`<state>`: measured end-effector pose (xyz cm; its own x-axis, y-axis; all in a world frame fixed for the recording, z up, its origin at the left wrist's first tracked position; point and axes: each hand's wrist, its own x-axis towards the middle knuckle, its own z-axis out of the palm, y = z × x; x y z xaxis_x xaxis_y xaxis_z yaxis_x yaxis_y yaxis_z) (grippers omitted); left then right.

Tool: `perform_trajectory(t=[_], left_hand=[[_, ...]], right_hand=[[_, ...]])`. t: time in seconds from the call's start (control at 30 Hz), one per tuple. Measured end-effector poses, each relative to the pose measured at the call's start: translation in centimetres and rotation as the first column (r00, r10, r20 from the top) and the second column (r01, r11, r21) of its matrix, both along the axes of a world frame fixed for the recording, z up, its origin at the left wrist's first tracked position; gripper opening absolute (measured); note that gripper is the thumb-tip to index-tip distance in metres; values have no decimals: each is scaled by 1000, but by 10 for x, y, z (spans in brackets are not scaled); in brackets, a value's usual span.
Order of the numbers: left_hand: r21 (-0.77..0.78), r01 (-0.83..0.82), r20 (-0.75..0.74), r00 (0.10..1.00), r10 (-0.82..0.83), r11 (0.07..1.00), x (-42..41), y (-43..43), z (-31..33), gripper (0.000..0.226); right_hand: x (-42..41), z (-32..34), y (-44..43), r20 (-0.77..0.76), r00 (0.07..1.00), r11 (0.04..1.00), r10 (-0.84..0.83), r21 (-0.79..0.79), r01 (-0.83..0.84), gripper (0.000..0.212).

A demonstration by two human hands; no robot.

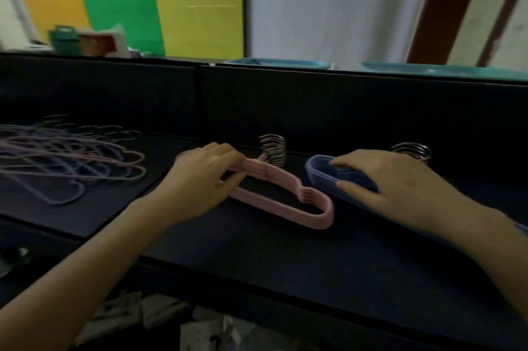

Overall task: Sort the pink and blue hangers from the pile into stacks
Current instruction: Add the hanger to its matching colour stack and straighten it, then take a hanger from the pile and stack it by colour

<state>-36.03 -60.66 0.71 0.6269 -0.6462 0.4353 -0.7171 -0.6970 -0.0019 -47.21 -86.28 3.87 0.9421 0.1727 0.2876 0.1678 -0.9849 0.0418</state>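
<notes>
Pink stack of slim hangers (pixel 285 193) sat mid-table on the black tabletop (pixel 285 265), squared up, chrome hooks (pixel 273 149) pointing far. Left hand (pixel 200 176) gripped its left arm, fingers curled over, thumb on the near side. Blue stack of slim hangers (pixel 320 176) lay just right of it. Right hand (pixel 400 187) lay spread across the top, fingers fairly straight, pressing rather than gripping. Hands apart, one per stack.

Read it as an align step between picks. Tangled pile of pink and blue hangers (pixel 71 159) at left was still big. Next move: free a hand, reach left, lift one hanger without dragging its neighbours.

Two teal plastic tubs (pixel 277 64) sat beyond the far wall. Only the rims showed, contents unknown. Green handled container (pixel 63 39) far left was too blurred to read.
</notes>
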Motion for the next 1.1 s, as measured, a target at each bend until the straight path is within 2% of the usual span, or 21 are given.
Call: perform_trajectory(t=[0.3,0.4,0.6,0.8,0.97,1.1], left_hand=[[48,-166,-25,986,168,985,-8,124,-10,59],[46,-198,-42,979,200,979,-8,167,-10,55],[58,-218,-73,972,222,974,5,266,-19,46],[54,-193,-97,976,197,980,19,337,-34,40],[22,-193,-91,977,194,981,36,374,-34,45],[-36,-186,-85,980,182,982,57,398,-35,47]], right_hand=[[36,-4,110,10,985,984,175,18,-175,49],[46,-5,153,2,980,980,198,21,-198,48],[70,-22,252,28,975,970,219,101,-221,46],[100,-35,338,-18,976,964,217,161,-211,44],[132,-33,379,-41,982,963,186,205,-174,39],[166,-37,395,-95,984,972,153,195,-132,44]])
